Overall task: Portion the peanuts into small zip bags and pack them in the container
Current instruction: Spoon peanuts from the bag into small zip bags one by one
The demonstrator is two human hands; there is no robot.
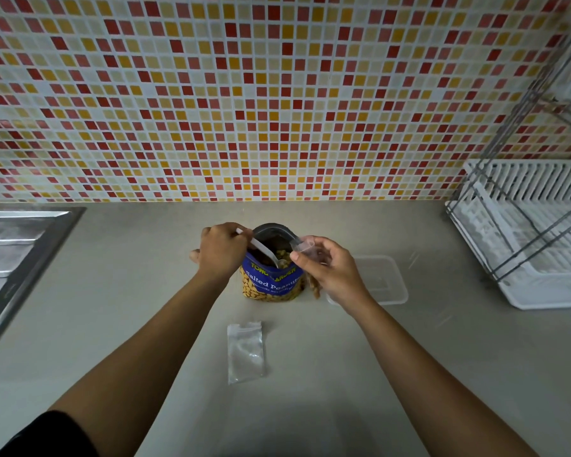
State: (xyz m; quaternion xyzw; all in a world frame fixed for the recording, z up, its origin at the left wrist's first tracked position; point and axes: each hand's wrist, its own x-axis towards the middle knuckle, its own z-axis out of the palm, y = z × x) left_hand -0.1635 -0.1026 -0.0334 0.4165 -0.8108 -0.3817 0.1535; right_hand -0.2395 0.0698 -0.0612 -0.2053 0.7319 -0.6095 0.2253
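A blue salted-peanut pouch point(271, 282) stands open on the counter's middle. My left hand point(221, 250) grips a white plastic spoon point(266, 250) whose bowl is down inside the pouch among the peanuts. My right hand point(327, 268) holds a small clear zip bag point(307, 249) by its open mouth, right beside the pouch's rim; some peanuts show in its lower part below my palm. A clear plastic container point(386, 278) sits just right of that hand, partly hidden by it. An empty zip bag point(246, 352) lies flat on the counter in front of the pouch.
A steel sink point(14, 258) sits at the left edge. A white dish rack point(534, 239) with a metal frame stands at the right. The mosaic-tiled wall point(277, 94) rises behind the grey counter point(129, 308).
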